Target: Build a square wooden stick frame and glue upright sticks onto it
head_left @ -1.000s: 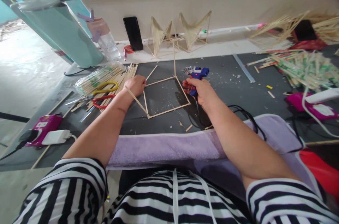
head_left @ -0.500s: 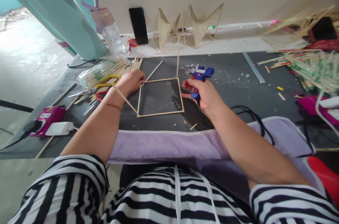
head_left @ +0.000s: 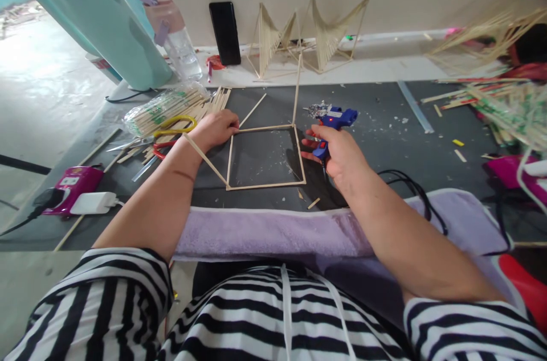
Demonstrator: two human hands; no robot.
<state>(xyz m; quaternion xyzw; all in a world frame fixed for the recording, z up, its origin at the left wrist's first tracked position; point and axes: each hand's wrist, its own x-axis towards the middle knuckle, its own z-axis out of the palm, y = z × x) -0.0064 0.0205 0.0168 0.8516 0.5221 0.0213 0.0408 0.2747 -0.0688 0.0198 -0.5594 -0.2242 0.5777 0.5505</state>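
Observation:
A square frame of thin wooden sticks (head_left: 267, 185) lies on the dark table, with one stick (head_left: 297, 90) rising from its far right corner and another (head_left: 205, 160) slanting up from its near left corner. My left hand (head_left: 219, 126) is closed at the far left corner, fingers pinched by the end of a loose-angled stick (head_left: 253, 109). Right of the frame, my right hand (head_left: 335, 151) grips a blue hot glue gun (head_left: 337, 117), its foil-wrapped nozzle pointing left and a small red light showing. The nozzle is apart from the sticks.
Scissors (head_left: 175, 124) and a bag of sticks (head_left: 160, 110) lie left. A purple power strip (head_left: 74, 187) is at the left edge. Finished stick models (head_left: 329, 31), a phone (head_left: 225, 33) and a bottle (head_left: 179, 45) stand behind. A lilac cloth (head_left: 269, 233) covers the near edge.
The view has shifted slightly, so the frame and the glue gun appear a little farther right. Both hands keep the same grips.

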